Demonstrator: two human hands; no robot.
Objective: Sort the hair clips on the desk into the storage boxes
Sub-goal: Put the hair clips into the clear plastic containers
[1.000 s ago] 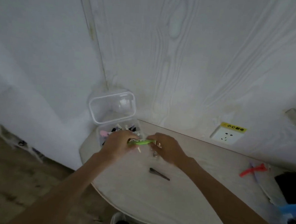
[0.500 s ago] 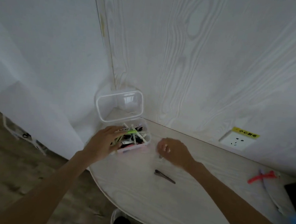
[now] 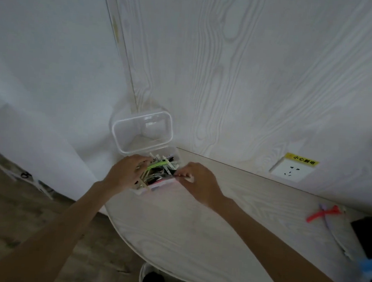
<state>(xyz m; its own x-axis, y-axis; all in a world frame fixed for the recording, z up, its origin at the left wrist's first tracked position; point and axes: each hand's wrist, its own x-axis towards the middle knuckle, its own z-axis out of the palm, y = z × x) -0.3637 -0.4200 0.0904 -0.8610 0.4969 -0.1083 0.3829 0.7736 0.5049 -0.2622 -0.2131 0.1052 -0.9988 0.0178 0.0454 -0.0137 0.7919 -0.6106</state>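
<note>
At the desk's far-left corner: I see the storage box (image 3: 155, 184) heaped.
Left hand (image 3: 125, 173): fingers curled into the clips (image 3: 157, 166); grip unclear.
Right hand (image 3: 199, 182): pinches something small, unidentifiable.
Risk: I could spill clips, nudging the overfull box.

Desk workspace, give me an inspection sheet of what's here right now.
Surface: pale wood-grain desk, rounded near edge.
Job's things: clear storage box, lid open, heaped with hair clips; green clip on top; red clip lies loose far right.
Clutter: dark object and blue item at right edge.
Hands: left hand in the box; right hand pinches something at its rim.
Cables: nothing seen.
Surroundings: wall socket with yellow label.
</note>
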